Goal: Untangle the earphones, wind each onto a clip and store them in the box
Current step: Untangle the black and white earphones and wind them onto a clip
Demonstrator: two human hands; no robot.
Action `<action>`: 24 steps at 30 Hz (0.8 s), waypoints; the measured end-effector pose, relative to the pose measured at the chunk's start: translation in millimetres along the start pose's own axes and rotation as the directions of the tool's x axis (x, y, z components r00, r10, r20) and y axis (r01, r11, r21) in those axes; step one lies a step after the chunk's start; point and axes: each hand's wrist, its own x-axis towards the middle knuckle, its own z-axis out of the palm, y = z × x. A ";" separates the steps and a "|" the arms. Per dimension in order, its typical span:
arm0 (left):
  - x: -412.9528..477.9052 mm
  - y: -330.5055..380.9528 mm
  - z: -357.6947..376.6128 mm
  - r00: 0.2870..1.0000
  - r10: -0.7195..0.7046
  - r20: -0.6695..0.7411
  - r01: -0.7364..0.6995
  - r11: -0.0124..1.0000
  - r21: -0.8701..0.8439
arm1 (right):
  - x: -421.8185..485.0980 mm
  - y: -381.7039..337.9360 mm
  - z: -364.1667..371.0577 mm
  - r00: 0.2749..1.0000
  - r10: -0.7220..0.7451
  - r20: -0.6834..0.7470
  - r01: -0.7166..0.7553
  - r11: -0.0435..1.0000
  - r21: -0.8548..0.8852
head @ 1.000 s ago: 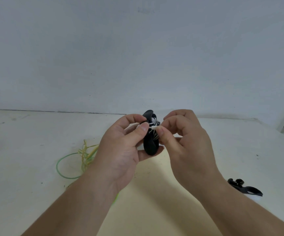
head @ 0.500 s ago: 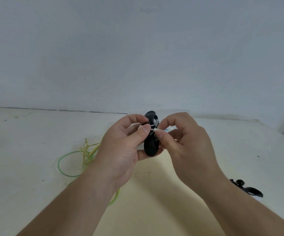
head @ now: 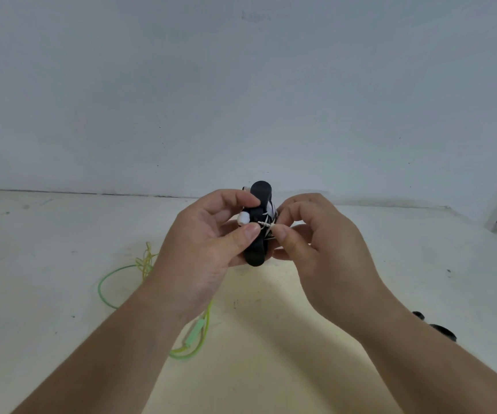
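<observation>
I see both hands held up over the middle of the table (head: 47, 234), somewhat towards its far edge. The left hand (head: 202, 249) grips a black clip (head: 256, 255), fingers curled over its upper part and the thumb laid across its front. White earphones (head: 271, 216) are wound round the clip, the cord crossing it in several strands. One white earbud (head: 243, 218) pokes out just above the left thumb.

The right hand (head: 325, 249) pinches the metal plug (head: 266, 225) of that cord between thumb and forefinger. The plug's tip points at the left thumb, and I cannot tell whether they touch. The other right fingers are curled in behind.

Green earphones (head: 122, 271) lie loose on the table left of centre, with a wide loop, a tangle of strands at the far end, and a length running under the left forearm. A second black clip (head: 439, 330) lies towards the right edge, partly hidden by the right forearm.
</observation>
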 end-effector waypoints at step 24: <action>-2.7 7.7 4.8 0.982 0.188 0.031 -0.178 0.848 0.500 | 0.8 -5.1 -0.7 0.948 0.297 0.112 -0.309 0.944 0.112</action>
